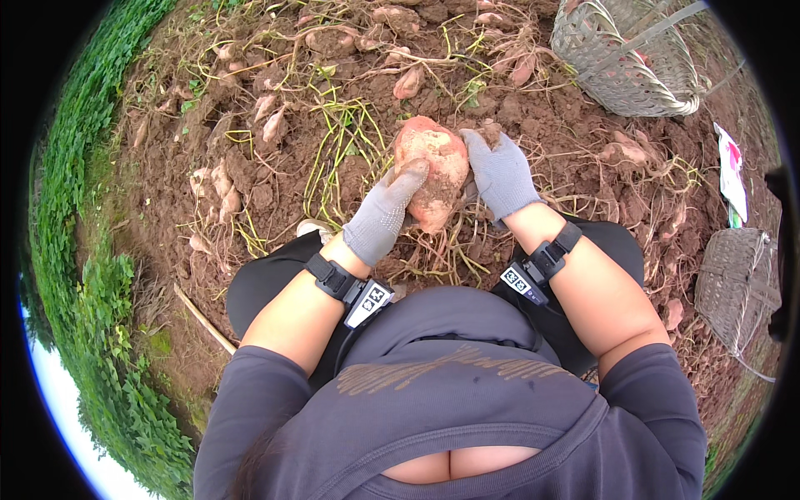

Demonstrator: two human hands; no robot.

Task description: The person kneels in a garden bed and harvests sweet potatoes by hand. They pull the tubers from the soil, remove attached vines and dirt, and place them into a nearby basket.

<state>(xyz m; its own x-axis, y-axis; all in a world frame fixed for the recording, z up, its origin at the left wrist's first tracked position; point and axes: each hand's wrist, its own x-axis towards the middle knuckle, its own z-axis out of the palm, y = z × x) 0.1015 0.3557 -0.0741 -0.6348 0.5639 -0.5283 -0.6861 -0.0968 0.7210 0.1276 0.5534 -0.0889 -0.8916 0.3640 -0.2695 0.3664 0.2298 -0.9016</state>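
Note:
A large reddish sweet potato [439, 158], with pale scraped patches and soil on its skin, is held up in front of me. My left hand [387, 208], in a grey knitted glove with dotted grip, closes on its left side, thumb across the front. On the other side my right hand [502, 173], gloved alike, is curled against the right edge, its lower fingers partly hidden. A brown soil clod [492, 133] shows at that hand's upper fingertips; whether it is gripped is unclear. Below the sweet potato lie thin roots and green stems [454, 254].
Dug-up sweet potatoes [275, 122] lie scattered over loose brown soil among stems [337, 146]. A woven basket [629, 75] stands at the far right, another basket [733, 279] at the right. Nearby lies a white and pink packet [731, 175]. Leafy green plants [108, 333] border the left.

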